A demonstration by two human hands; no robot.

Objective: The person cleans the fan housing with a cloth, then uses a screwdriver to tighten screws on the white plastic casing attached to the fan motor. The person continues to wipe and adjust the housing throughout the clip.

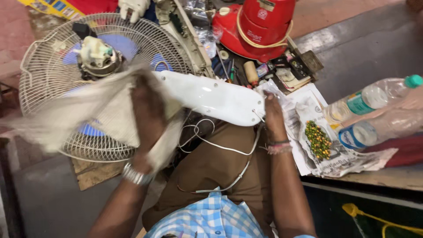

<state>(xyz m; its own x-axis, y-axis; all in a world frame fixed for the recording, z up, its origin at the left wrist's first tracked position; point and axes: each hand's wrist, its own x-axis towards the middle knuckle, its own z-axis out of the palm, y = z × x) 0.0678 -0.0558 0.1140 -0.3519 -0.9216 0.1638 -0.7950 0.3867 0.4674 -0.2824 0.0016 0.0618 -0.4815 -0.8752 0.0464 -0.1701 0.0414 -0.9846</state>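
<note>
My left hand (147,110) presses a grubby beige cloth (83,117) onto the left end of a white plastic fan housing (211,97) lying across my lap. The cloth is blurred. My right hand (273,117) grips the housing's right end, near its white cord (224,147), which loops down over my brown trousers. Behind the cloth stands a white wire fan guard (53,53) with a blue blade and the bare motor (99,57) at its centre.
A red appliance (260,26) wrapped with a cream cord and small tools sit at the back. To the right, newspaper (326,141) covers a bench with two clear plastic bottles (374,110). Another person's white-gloved hand (134,8) shows at the top.
</note>
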